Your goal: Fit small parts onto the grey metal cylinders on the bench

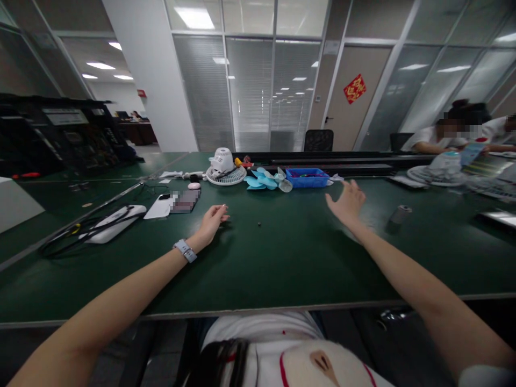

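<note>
My left hand (212, 223), with a grey watch (185, 250) at the wrist, is low over the green table (282, 269). Its fingers are loosely bent and slightly apart, with nothing visible in them. To its right lies a tiny dark piece (259, 224), too small to name. My right hand (347, 203) is raised over the table, fingers spread and holding nothing. It is a little blurred. Just beyond it is a blue basket (307, 178) with small things inside. A small grey cylinder (400, 214) stands to the right of that hand.
Behind are a white fan part with a grille (226, 174) and light-blue fan blades (262, 179). At left lie a white phone (158, 206), a dark flat object (186, 201) and a white power strip (115, 224) with black cable. Co-workers (433, 140) sit at right near other fan parts.
</note>
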{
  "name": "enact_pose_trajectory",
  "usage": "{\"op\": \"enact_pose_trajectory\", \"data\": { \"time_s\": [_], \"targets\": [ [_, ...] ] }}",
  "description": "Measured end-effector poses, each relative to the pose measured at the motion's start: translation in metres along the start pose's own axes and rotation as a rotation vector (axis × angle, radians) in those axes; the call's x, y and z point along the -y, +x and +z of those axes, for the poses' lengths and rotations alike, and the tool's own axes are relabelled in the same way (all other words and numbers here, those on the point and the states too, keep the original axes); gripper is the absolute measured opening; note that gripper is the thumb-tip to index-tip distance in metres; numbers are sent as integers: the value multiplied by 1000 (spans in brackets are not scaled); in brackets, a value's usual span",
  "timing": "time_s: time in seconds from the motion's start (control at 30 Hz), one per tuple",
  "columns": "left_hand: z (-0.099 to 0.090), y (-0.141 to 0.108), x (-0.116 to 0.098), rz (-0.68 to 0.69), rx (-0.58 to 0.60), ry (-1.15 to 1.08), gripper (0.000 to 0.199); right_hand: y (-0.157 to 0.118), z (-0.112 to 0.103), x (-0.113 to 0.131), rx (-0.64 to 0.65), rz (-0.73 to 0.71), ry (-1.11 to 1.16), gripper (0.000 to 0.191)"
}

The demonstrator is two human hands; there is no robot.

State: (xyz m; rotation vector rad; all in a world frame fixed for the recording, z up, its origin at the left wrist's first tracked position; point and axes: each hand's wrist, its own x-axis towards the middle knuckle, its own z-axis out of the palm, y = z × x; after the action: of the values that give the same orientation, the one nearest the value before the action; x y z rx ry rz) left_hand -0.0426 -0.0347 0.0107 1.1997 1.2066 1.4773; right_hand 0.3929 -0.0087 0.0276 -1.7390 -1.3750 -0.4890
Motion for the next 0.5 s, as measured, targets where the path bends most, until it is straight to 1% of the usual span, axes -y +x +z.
{"op": "enact_pose_trajectory", "data": {
  "time_s": [0.03, 0.07, 0.13, 0.17, 0.23, 0.3, 0.37, 0.43, 0.5],
  "targets": [
    [2, 0, -1, -4, -18, -5, 40, -11, -2, 23, 93, -145, 79, 59],
    [3, -1, -1, -4, -26, -3, 40, -23, -4, 46, 222, -293, 177, 53],
    [4, -2, -2, 1, -24, 11, 42, -50, -8, 92, 503, -556, 372, 49],
    [4, -3, -2, 4, -20, 16, 42, -63, -9, 112, 609, -652, 452, 47],
    [4, -4, -1, 8, -18, 21, 44, -84, -8, 146, 745, -758, 591, 42],
    [3, -5, -1, 16, -18, 28, 44, -97, -3, 167, 806, -758, 679, 35],
    [3, -5, -1, 25, -12, 39, 44, -101, 5, 178, 827, -698, 711, 31],
    [3, -4, -1, 26, -2, 50, 45, -101, 12, 180, 816, -625, 709, 35],
    [3, -4, -1, 21, 6, 55, 45, -100, 15, 177, 801, -569, 706, 41]
  ]
}}
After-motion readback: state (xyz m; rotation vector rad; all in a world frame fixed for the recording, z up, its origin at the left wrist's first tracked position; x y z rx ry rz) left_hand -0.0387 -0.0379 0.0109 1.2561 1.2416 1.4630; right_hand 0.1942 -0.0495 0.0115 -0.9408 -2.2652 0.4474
